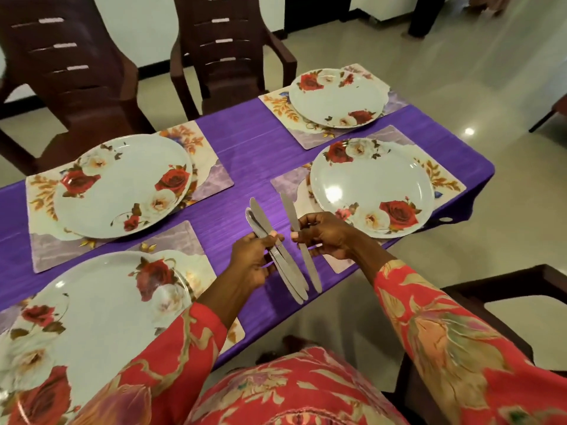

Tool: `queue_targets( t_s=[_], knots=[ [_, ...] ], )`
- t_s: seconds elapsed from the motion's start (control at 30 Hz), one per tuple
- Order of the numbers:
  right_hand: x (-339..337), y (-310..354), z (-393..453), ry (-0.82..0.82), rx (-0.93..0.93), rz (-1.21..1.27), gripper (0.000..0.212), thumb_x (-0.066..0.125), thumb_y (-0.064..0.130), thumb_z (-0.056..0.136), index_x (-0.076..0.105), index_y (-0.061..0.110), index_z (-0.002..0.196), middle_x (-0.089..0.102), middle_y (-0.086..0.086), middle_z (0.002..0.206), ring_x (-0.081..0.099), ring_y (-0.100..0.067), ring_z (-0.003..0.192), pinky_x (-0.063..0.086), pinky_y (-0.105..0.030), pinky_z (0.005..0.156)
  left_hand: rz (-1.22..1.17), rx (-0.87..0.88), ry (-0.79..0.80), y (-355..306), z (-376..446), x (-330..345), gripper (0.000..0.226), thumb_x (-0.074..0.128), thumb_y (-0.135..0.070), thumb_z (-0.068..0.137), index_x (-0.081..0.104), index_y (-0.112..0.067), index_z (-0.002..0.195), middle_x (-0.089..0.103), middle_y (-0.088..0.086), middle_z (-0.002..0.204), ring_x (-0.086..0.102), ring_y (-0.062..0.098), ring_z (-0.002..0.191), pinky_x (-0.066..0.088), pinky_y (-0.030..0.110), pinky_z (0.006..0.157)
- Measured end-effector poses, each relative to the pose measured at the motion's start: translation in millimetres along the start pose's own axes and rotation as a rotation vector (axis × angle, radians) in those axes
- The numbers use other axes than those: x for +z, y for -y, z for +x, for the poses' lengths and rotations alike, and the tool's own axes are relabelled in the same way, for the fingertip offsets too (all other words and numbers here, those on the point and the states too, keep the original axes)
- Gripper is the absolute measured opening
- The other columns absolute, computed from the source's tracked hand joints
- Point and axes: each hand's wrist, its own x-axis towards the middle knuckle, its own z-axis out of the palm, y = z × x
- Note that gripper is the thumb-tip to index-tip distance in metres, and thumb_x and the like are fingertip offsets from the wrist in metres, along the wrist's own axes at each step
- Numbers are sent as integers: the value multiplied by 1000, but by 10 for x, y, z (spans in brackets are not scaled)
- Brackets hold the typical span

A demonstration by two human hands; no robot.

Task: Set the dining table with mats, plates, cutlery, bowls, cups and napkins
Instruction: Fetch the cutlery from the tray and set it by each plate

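The left hand (251,256), in the middle of the frame, has its fingers curled around a bunch of knives (276,253), and they fan out a little, so one could slide loose and clatter down onto the table, because smooth metal is slippery. The right hand (325,237), just beside it, pinches a single knife (302,240) with thumb and fingertips; that light hold could let the knife tip and fall. If it drops, it might knock the plate at the right (371,185), which sits near the table's edge. The knives are thin, flat, shiny and grey, with rounded tips. The plates are round, smooth and glossy, with red roses on them. Each sits on a flat mat (199,142) with a leaf pattern. The purple tablecloth (251,142) looks soft, with fine lines.
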Motion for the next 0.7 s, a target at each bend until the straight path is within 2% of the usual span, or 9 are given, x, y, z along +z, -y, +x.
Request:
queue_targets(
  t_s=[0.13,0.27,0.37,0.43,0.6,0.7],
  knots=[
    [-276,33,51,-60,6,26,8,67,7,84,63,13,87,64,-6,79,61,-20,75,54,-33,71,-4,-26,37,-19,80,255,7,60,-5,89,62,-10,94,68,6,84,60,20,72,50,33,63],
    [-553,90,152,-72,2,73,8,65,3,84,62,10,87,66,-6,76,64,-20,72,55,-36,75,-18,-27,55,-90,190,633,8,60,-3,88,62,-10,92,66,7,77,61,22,67,52,29,50],
    [-862,156,248,-65,8,92,9,63,1,84,62,9,88,65,-7,76,64,-20,72,55,-34,70,-47,-24,54,-150,323,959,9,60,-2,88,62,-10,89,67,3,58,64,19,52,51,26,42],
    [-1161,201,320,-48,9,84,8,64,1,84,62,8,88,65,-6,75,62,-18,69,55,-33,68,-56,-25,54,-172,440,1225,9,60,-1,88,62,-10,90,65,-1,51,63,20,54,51,26,43],
    [-2115,289,485,-73,29,110,9,61,1,87,62,10,89,59,-5,75,58,-16,68,51,-28,67,-78,-31,57,-191,661,1955,9,60,-7,90,61,-13,96,68,2,81,61,19,70,48,28,55],
    [-2660,322,604,-176,16,91,10,57,0,89,60,10,92,55,-4,73,52,-14,62,45,-23,62,-127,-60,27,-212,752,2313,15,60,-7,89,61,-11,104,68,4,84,62,20,74,47,30,56]
  ],
)
